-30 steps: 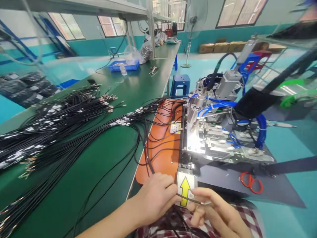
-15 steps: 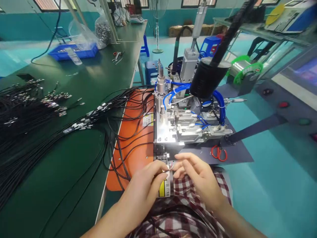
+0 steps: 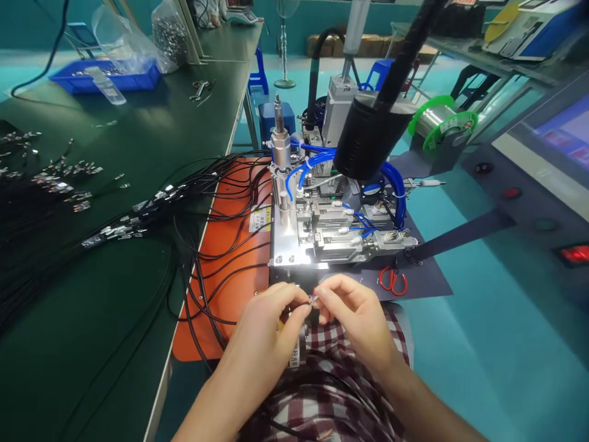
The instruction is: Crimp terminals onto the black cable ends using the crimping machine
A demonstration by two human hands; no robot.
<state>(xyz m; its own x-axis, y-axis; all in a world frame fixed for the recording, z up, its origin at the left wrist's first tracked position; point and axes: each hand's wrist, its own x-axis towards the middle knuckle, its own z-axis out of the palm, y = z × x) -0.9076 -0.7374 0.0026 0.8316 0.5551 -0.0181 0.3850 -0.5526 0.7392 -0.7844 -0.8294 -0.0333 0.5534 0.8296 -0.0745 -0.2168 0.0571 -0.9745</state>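
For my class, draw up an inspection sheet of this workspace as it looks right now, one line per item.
Surface: green bench top, orange panel beside it.
Job's things: small wire end at the fingertips; details too small to tell.
Clutter: blue tray and metal tools on the bench; red-handled scissors by the machine.
Grippers: left hand and right hand, both pinching.
Cables: black bundle crosses from bench to panel.
Surroundings: green-flanged spool, blue stool.
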